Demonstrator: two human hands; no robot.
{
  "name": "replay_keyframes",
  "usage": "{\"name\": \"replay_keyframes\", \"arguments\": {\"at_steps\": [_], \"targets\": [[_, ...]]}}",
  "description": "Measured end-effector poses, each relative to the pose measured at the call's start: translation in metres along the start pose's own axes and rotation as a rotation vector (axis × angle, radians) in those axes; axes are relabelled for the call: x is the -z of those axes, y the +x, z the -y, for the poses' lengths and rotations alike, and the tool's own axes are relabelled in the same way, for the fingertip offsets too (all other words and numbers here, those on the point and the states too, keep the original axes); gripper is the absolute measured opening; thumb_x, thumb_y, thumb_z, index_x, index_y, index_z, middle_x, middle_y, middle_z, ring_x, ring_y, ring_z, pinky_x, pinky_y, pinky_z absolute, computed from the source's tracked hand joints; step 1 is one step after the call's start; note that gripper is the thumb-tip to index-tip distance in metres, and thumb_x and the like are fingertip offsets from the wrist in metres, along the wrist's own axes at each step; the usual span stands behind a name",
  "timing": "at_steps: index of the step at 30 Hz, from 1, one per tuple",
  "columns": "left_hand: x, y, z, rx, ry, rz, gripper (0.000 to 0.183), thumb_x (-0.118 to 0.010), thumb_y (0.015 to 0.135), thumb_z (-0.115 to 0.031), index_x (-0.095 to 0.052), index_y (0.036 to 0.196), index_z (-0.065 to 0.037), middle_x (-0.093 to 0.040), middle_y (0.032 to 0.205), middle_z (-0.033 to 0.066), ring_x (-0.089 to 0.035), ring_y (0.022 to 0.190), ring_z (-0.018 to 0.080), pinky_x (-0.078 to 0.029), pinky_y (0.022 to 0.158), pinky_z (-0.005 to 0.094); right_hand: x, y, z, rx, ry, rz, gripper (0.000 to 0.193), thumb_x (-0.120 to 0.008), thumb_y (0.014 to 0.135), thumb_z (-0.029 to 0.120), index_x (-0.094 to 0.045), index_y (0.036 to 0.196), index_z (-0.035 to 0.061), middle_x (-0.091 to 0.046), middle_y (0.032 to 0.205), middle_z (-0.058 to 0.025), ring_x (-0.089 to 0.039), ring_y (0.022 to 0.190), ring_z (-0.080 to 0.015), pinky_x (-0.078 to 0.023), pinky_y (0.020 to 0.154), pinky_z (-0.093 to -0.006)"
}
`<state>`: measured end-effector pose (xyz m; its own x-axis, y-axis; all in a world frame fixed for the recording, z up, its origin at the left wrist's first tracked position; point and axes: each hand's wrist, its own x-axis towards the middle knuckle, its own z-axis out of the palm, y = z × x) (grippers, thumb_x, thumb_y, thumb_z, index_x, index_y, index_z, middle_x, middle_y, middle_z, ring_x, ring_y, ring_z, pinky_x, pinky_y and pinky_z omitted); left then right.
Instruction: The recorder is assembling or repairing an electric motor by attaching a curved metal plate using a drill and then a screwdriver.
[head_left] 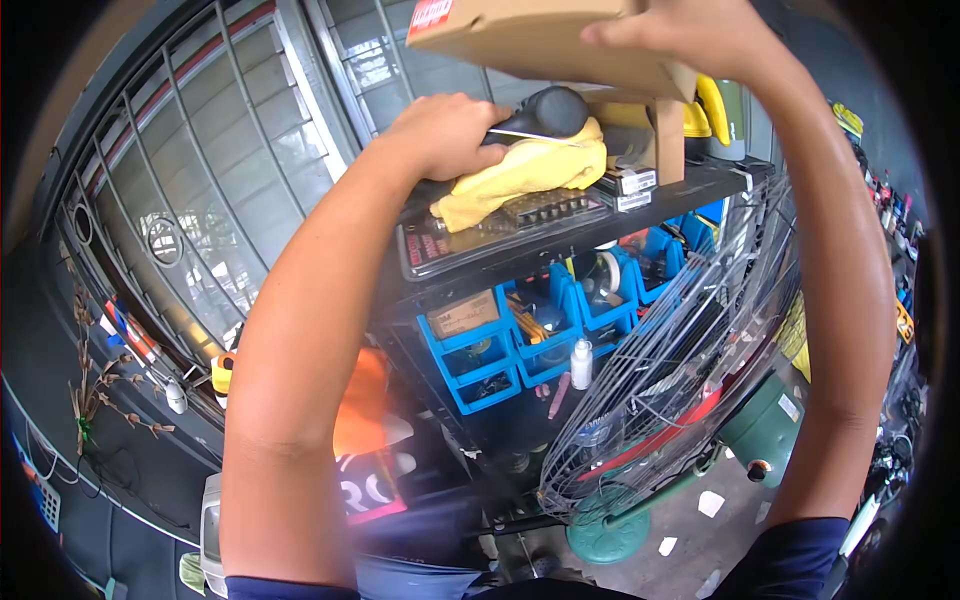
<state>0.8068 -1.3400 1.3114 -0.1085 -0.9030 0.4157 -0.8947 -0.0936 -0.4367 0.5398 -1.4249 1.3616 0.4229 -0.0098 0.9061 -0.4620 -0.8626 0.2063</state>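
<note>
My right hand is raised at the top and grips a brown cardboard box by its edge, tilted above the shelf. My left hand is closed at the shelf's left part, with a black round-ended object between thumb and forefinger; its kind is unclear. Just under that object lies a crumpled yellow cloth. The cloth rests on a clear plastic case with dark pieces inside. Small boxes are stacked right of the cloth, beside an open cardboard carton.
Blue bins with small parts hang below the black shelf. A wire fan guard and green fan base stand in front. Yellow and green containers sit at the right end. A barred louvre window is behind.
</note>
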Motion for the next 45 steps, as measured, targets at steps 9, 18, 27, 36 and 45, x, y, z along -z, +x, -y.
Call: {"name": "replay_keyframes", "arguments": {"at_steps": [9,18,27,36,45], "targets": [[0.02,-0.061,-0.007,0.093,0.263,-0.109,0.036,-0.062,0.098,-0.039,-0.075,0.119,-0.013,-0.075,0.101,0.0148,-0.071,0.093,0.0351,-0.057,0.08,0.0459,-0.05,0.01,0.035,0.174,-0.172,0.246,0.07,-0.088,0.067,0.036,-0.064,0.122,0.0003,-0.072,0.114,-0.0192,-0.071,0.106,-0.0337,-0.057,0.093,-0.0434],[0.07,-0.273,-0.044,0.37,-0.166,-0.299,0.03,-0.067,0.098,-0.017,-0.07,0.119,0.004,-0.072,0.096,0.0152,-0.065,0.082,0.0201,-0.051,0.077,0.0325,-0.032,-0.017,0.043,0.157,-0.104,0.219,0.102,-0.089,0.071,0.038,-0.039,0.153,0.0064,-0.052,0.145,-0.0232,-0.059,0.126,-0.0392,-0.05,0.105,-0.0461],[-0.008,-0.601,-0.128,0.88,-0.995,-0.221,0.047,-0.057,0.104,-0.046,-0.069,0.099,0.0,-0.036,0.059,-0.0109,-0.025,0.049,-0.0001,-0.015,0.047,0.0247,0.08,-0.278,0.18,-0.252,0.607,0.016,0.032,-0.082,0.085,0.019,-0.07,0.112,0.0065,-0.072,0.108,-0.0093,-0.069,0.096,-0.021,-0.055,0.08,-0.0367],[-0.086,-0.623,-0.351,1.113,-1.913,0.474,0.021,-0.054,0.101,-0.032,-0.059,0.096,-0.012,-0.042,0.07,-0.0004,-0.042,0.057,0.013,-0.034,0.05,0.03,0.254,-0.698,0.462,-0.997,0.846,0.804,0.026,-0.071,0.092,0.026,-0.07,0.109,0.0064,-0.072,0.1,-0.02,-0.07,0.094,-0.039,-0.056,0.081,-0.0499],[0.011,-0.57,-0.504,0.118,-2.22,0.786,0.013,-0.054,0.106,-0.007,-0.054,0.114,0.003,-0.073,0.107,0.0238,-0.073,0.1,0.0262,-0.058,0.092,0.0368,0.356,-0.633,0.492,-1.577,0.913,0.356,0.031,-0.068,0.101,0.03,-0.069,0.116,0.0033,-0.072,0.089,-0.0115,-0.067,0.078,-0.0164,-0.053,0.073,-0.0302]]}}
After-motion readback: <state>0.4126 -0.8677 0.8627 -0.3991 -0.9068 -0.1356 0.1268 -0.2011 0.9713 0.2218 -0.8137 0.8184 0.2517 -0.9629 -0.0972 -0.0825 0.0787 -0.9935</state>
